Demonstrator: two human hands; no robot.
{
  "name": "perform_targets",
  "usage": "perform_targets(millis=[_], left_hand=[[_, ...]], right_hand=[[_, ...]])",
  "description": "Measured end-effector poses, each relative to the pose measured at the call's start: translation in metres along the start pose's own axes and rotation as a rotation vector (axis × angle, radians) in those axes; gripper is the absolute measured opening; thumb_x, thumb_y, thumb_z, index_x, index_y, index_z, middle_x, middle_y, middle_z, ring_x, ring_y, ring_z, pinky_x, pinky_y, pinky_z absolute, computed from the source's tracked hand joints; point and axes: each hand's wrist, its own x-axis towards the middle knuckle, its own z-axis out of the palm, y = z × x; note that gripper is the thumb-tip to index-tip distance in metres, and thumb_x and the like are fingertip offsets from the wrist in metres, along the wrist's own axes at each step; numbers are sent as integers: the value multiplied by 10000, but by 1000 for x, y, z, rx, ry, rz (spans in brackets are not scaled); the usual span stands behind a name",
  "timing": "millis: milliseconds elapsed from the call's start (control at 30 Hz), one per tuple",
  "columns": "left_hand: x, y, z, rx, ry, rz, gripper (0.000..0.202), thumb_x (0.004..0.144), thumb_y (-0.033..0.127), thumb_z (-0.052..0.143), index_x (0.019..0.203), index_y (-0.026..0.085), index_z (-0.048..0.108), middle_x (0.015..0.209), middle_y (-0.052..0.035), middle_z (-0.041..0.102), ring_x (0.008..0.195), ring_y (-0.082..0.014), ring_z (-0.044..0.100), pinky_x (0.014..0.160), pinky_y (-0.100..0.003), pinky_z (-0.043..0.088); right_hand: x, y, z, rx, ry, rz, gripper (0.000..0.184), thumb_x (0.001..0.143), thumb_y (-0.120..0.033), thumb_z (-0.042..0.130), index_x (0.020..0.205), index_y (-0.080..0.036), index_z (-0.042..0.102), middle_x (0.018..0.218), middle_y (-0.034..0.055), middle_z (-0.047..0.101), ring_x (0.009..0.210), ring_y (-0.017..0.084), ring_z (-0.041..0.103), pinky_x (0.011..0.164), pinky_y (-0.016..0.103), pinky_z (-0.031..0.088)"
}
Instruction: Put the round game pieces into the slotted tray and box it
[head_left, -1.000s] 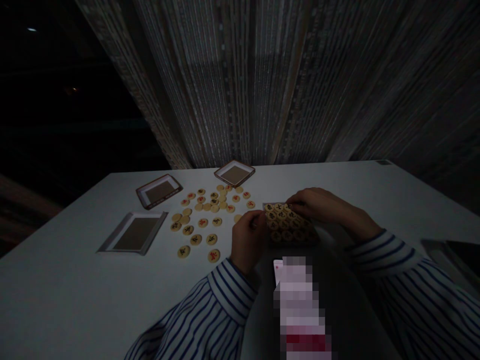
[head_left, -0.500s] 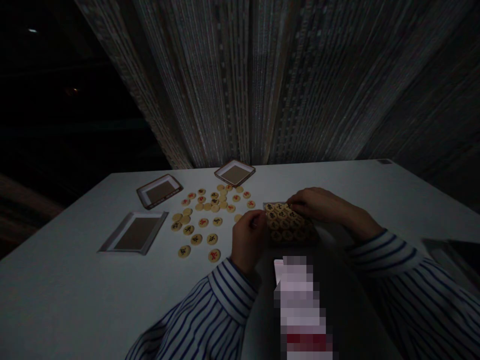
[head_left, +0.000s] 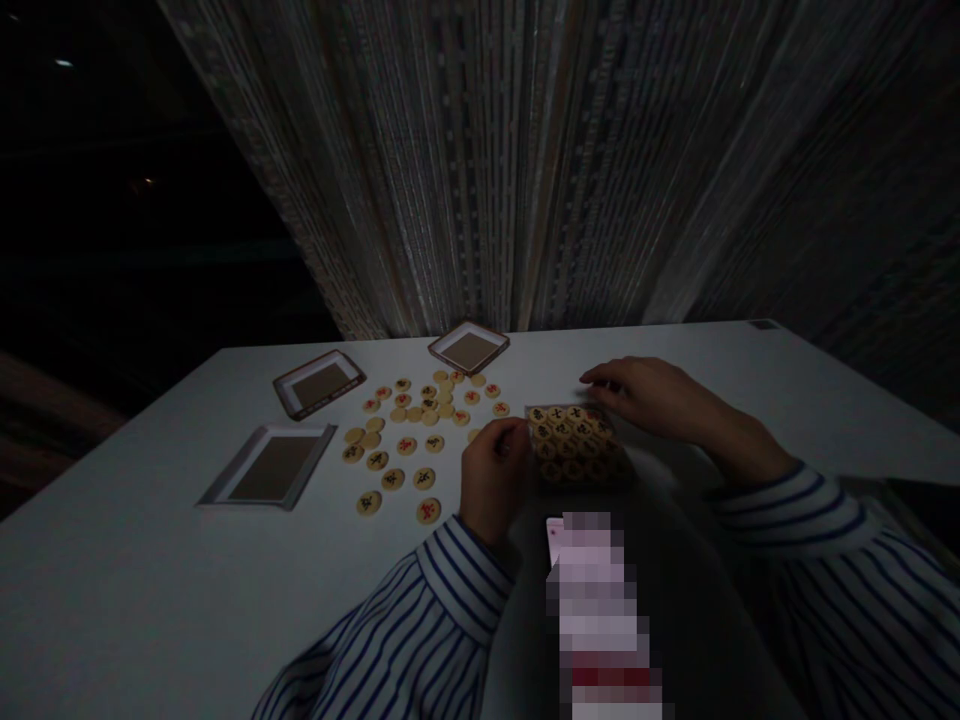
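both hands at xiangqi pieces [head_left: 564, 440] packed in a square tray [head_left: 616, 462]
left hand [head_left: 491, 480] curled at tray's left edge, can't tell if it holds a piece; right hand [head_left: 645, 395] open, just beyond far edge. loose pieces [head_left: 409, 447] lie left of it on white table [head_left: 150, 560].

Round cream wooden chess discs [head_left: 559, 445], marked with black or red characters, packed in tight rows on a square tray [head_left: 616, 470]; more discs [head_left: 406, 445] scattered flat across the desk [head_left: 225, 600] just left of it.
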Motion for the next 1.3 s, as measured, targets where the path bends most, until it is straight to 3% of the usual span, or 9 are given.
perform_targets(millis=[200,333,567,733,933,1300], left_hand=[[-1,4,0,-10,6,-11,178,786,254,513,809,143,650,736,-50,671,683,-137,603,616,-221,460],[-3,0,1,51,6,49,183,790,247,512,846,139,648,793,-60,672,718,-142,604,656,-243,466],[-18,-6,-8,209,-96,166,214,805,243,504,961,148,616,861,-65,662,730,-139,601,660,-253,483],[-27,-7,-14,298,-194,204,256,816,251,495,1032,147,584,918,-77,653,780,-151,607,707,-278,495],[-31,-6,-16,377,-262,210,297,825,250,484,1083,131,570,1019,-100,644,886,-178,605,803,-316,483],[-33,-3,-15,404,-277,176,310,811,227,500,1097,132,573,1027,-98,654,890,-183,615,810,-320,487]], right_hand=[[-12,-16,-16,46,170,12,317,847,-285,413,1037,-158,634,937,73,684,830,198,605,743,328,441],[-29,-23,-15,79,233,31,297,846,-269,416,1027,-172,632,943,63,683,839,192,610,740,328,460],[-62,-24,14,206,146,178,367,867,-307,367,1090,-136,603,1040,106,655,897,202,615,780,320,473],[-70,-19,33,366,50,306,391,849,-257,344,1127,-142,594,1057,100,658,920,201,622,778,301,475],[-68,-18,38,481,-16,288,405,857,-258,317,1129,-147,595,1088,91,648,965,205,607,822,324,462],[-66,-17,39,514,-36,326,410,831,-232,344,1152,-147,585,1102,87,644,964,209,610,828,338,467]])
